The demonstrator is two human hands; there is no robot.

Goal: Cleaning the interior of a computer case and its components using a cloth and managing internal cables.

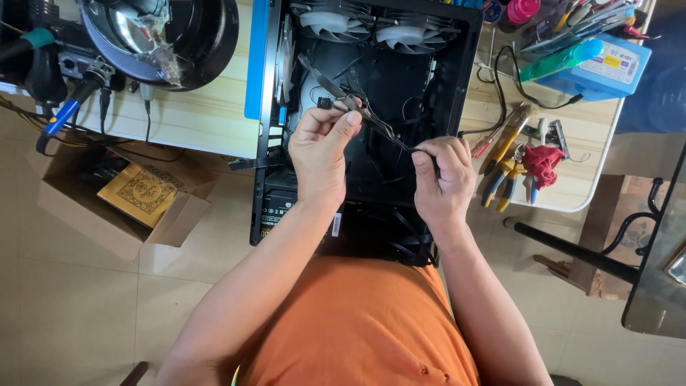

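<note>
Left hand point(319, 146) and right hand point(443, 175), fingers pinched, hold a black cable point(371, 118) taut above the open case point(450, 86).

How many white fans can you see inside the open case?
3 white fans: two side by side at the case's far end, one edge-on along its left wall. Others may be hidden.

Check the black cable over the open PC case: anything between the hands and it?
Nothing visible. The left hand and right hand both pinch the black cable directly, holding it taut above the open computer case.
</note>
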